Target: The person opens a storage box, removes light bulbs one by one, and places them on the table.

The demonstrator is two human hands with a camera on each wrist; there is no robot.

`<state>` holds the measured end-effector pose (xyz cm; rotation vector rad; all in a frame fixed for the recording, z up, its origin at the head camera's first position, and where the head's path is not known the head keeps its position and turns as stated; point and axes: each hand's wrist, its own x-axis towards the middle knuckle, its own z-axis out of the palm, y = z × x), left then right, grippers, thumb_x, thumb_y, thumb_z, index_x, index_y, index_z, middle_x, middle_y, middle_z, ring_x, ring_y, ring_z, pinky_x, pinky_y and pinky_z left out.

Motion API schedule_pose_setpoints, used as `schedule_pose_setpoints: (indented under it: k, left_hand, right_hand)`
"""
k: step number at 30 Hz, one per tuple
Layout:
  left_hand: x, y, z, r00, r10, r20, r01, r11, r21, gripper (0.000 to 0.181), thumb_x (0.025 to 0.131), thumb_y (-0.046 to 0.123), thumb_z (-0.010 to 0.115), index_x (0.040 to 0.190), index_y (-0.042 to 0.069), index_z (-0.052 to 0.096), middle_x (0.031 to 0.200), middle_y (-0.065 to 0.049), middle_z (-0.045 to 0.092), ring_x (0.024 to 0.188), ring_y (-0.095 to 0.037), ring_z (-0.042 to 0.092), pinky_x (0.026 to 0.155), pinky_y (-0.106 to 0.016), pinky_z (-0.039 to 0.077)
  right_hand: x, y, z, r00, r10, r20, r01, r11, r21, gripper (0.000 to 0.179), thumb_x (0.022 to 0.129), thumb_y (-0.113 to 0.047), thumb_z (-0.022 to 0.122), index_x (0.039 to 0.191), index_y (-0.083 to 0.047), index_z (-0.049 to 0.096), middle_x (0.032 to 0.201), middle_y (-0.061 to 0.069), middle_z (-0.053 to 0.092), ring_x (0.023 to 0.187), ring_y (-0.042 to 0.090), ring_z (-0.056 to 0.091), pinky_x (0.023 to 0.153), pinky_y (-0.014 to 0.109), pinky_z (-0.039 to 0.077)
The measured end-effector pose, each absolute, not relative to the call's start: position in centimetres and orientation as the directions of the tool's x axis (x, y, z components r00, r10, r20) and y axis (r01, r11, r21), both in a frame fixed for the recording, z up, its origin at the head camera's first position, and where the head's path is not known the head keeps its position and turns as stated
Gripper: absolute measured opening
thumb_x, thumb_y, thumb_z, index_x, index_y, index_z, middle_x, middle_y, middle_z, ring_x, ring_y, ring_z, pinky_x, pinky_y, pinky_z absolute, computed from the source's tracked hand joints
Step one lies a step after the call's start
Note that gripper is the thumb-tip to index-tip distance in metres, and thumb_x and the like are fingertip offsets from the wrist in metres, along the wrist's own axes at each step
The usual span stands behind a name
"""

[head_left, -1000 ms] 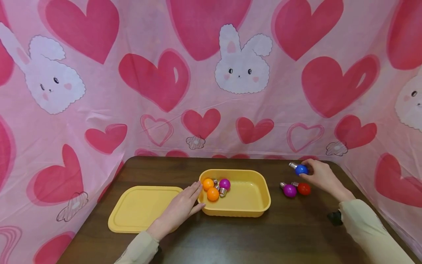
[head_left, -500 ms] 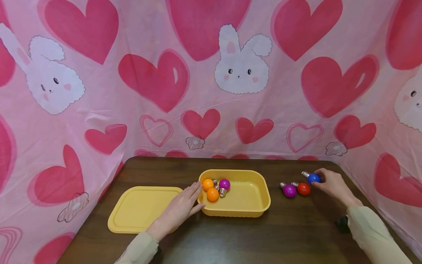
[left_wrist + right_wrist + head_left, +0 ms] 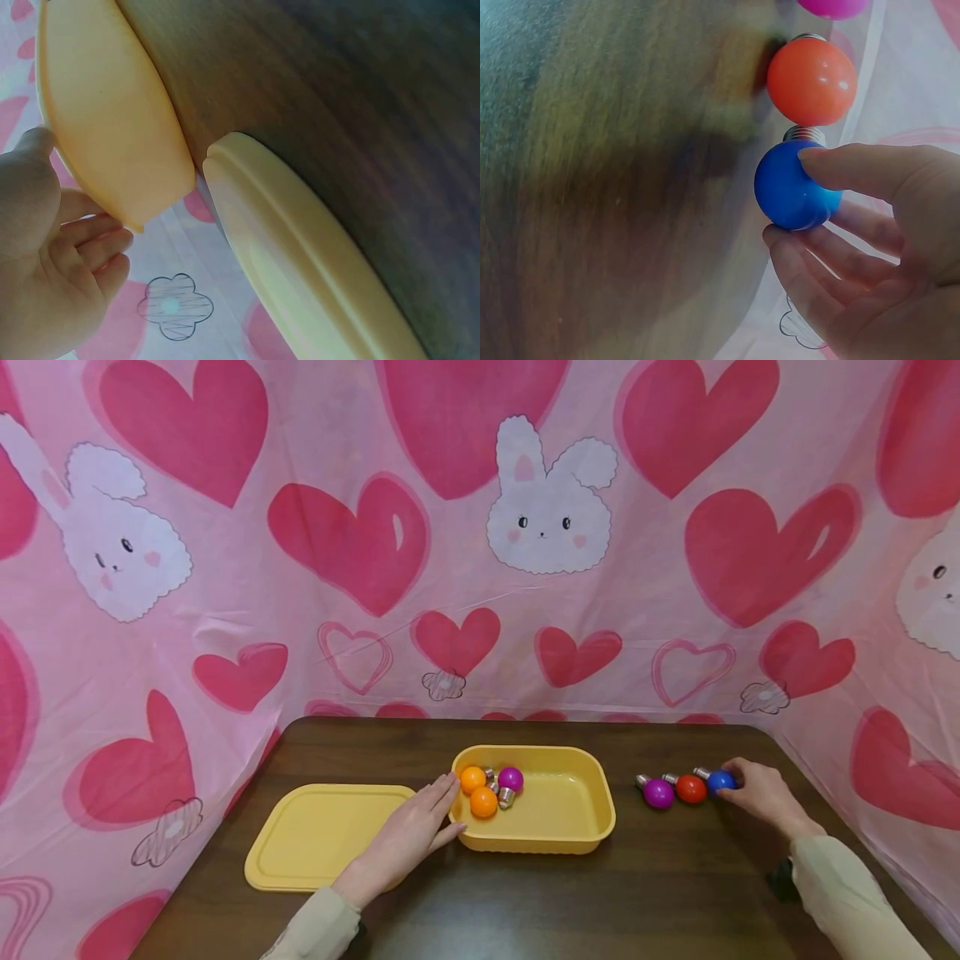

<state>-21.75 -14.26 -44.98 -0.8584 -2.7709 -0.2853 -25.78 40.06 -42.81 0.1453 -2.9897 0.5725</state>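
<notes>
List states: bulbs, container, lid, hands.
Yellow container: open, bulbs inside
Yellow lid: off, flat on table
Near orange bulb: in container
Far orange bulb: in container
Left purple bulb: in container
Right purple bulb: on table
Red bulb: on table
Blue bulb: held
Left hand: touching container
Right hand: pinching blue bulb

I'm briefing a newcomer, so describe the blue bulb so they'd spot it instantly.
On the dark table, look right of the yellow box to a purple bulb, then a red bulb. The blue bulb ends that row, the only one pinched by the right hand.
</notes>
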Motion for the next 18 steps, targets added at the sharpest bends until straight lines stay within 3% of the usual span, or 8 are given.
schedule_pose_setpoints:
  k: [18]
  left_hand:
    - [-21.80,-14.27,-44.95,-0.794,0.538,0.282,0.586,0.802,0.121,0.069,0.096,0.047,0.059,0.147,0.002,0.046,0.153,-0.016,0.047,0.140,-0.030,0.048,0.115,-0.047,0.042]
  right_hand:
    - [-25.66,39.74,-43.14,-0.990,-0.105,0.096,-0.132,0.925,-0.356,0.044,0.081,-0.012,0.076,0.108,0.017,0.058,0.097,0.035,0.065,0.084,0.043,0.064,0.081,0.059,0.056]
